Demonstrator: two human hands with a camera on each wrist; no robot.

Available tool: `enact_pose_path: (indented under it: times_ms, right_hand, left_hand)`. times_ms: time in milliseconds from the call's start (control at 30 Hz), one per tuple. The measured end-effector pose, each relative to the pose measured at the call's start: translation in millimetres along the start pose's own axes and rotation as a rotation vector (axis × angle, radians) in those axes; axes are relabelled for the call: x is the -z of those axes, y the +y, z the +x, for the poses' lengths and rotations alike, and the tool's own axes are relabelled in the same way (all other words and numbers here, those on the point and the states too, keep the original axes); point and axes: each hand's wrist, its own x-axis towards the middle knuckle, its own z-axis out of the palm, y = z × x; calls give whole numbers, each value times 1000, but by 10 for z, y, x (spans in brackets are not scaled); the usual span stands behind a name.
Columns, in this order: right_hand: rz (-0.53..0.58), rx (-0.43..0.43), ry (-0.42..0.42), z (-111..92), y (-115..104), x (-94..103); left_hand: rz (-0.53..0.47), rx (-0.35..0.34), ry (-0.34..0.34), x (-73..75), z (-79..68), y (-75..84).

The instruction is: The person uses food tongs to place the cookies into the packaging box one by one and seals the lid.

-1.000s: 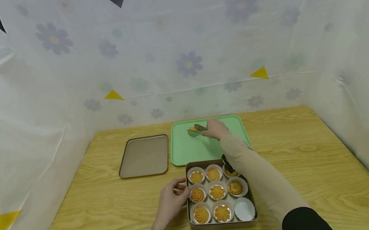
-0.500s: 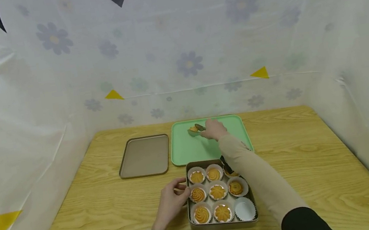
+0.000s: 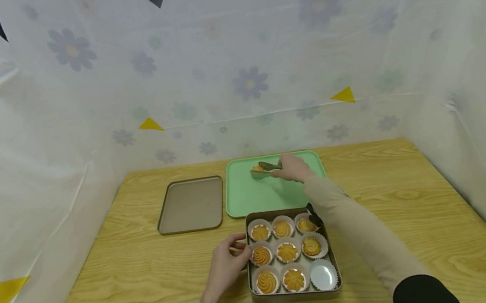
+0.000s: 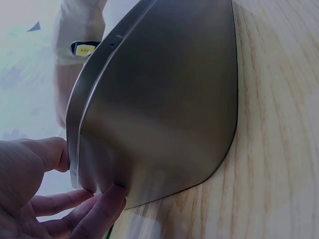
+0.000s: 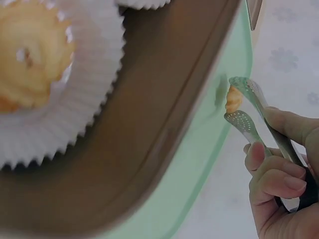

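My right hand (image 3: 294, 167) grips a pair of metal serving tongs (image 5: 259, 102) above the light green tray (image 3: 250, 202). Between the perforated tong ends sits a golden piped cookie (image 5: 233, 98). My left hand (image 3: 225, 268) holds the left side of a brown metal tin (image 4: 159, 99). In the left wrist view its thumb is at the rim and the fingertips touch the outer wall. Rows of white paper cups fill the tin, most with a swirled or flower-shaped cookie (image 3: 287, 252). The front-right paper cup (image 3: 323, 275) has no cookie in it.
A flat brown tray (image 3: 191, 205) lies left of the green tray on the wooden table (image 3: 150, 288). The tin stands right in front of the green tray. White flowered sheeting (image 3: 221, 61) encloses the back and sides.
My right hand has shifted slightly to the right over the green tray, bringing the tongs and the cookie along. The left hand stays at the tin.
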Motion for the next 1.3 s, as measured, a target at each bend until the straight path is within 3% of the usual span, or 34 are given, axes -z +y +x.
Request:
enact_pose_path:
  times_ms: [267,433,733,1067,1300]
  right_hand:
    - [-2,198,26,-280,256,170]
    - [20,306,-23,-509,417,295]
    - [2,428,-127,-1013,593,563]
    - [-7,496,-272,-1389,666,784]
    - [-45,522,-383,-1598,580,859]
  left_hand:
    - [-2,0,-9,1,13,0]
    - [-16,6,-10,-4,13,3]
    - [-16,21,-14,7,10,3]
    - [-3,15,5,23,16,-10]
    - [-4,21,3,40,12,-11]
